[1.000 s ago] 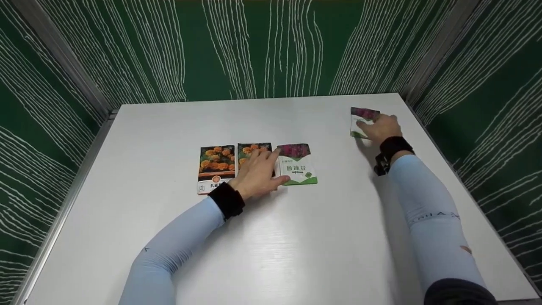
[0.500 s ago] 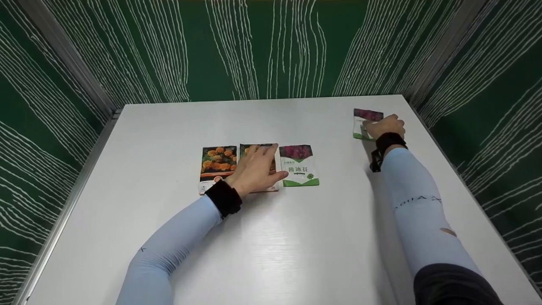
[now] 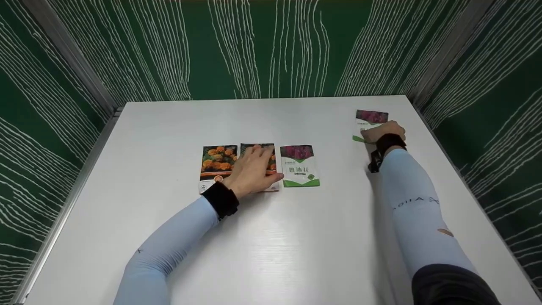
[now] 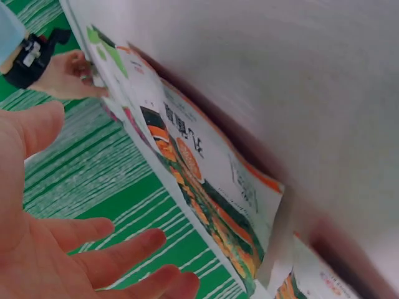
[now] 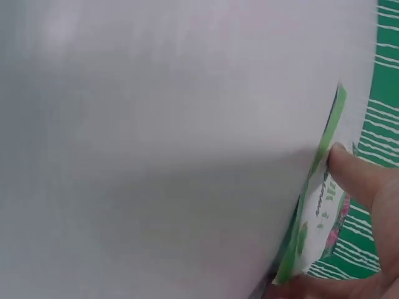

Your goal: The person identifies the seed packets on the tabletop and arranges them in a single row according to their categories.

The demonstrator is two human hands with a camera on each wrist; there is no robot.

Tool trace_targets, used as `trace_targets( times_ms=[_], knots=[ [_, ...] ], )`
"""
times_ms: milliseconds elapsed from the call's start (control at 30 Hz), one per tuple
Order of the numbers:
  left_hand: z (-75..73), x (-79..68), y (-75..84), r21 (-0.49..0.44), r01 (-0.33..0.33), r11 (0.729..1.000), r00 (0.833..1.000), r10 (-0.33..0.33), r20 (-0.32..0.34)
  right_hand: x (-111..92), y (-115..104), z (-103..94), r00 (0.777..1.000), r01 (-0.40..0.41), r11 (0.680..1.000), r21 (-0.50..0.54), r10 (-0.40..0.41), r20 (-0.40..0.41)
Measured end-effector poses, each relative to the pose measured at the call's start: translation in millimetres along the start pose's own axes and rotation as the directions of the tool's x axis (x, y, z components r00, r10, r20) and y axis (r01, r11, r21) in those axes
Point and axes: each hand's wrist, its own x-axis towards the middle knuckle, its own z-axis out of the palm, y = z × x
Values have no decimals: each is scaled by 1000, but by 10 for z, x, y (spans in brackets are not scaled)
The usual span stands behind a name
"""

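Observation:
Flower seed packets lie on the white table. Two show orange marigolds: a left one (image 3: 218, 159) and a middle one (image 4: 212, 174). To their right is a packet with purple flowers and a green lower edge (image 3: 300, 167). My left hand (image 3: 253, 169) lies over the middle marigold packet, fingers straight and spread, hiding much of it; in the left wrist view they look raised off it. At the far right, my right hand (image 3: 385, 131) pinches the lower part of a second purple-flower packet (image 3: 371, 116). The right wrist view shows the thumb against that packet's face (image 5: 321, 212).
Green walls with white wavy lines (image 3: 292, 55) enclose the table (image 3: 271, 254) at the back and both sides. A grey metal edge (image 3: 63, 207) runs along the left. The right-hand packet is close to the table's far right corner.
My right hand has slid down to its packet's lower part, uncovering more of the flower picture. My left hand has drawn slightly left, away from the near purple packet. The row of packets keeps its order.

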Motion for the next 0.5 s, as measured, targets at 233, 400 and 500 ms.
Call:
trace_targets(
  times_ms=[233,400,500],
  knots=[
    [6,-3,-25,-6,-11,1000,1000,11,-21,-57,66,-36,1000,29,989,143,-29,-4],
    [-10,-3,-78,1,-36,999,995,36,-90,-91,90,-32,995,93,978,186,-87,-38],
    [-19,-7,-111,-3,-39,999,993,39,-111,-119,90,-30,993,113,971,212,-106,-46]
  ],
)
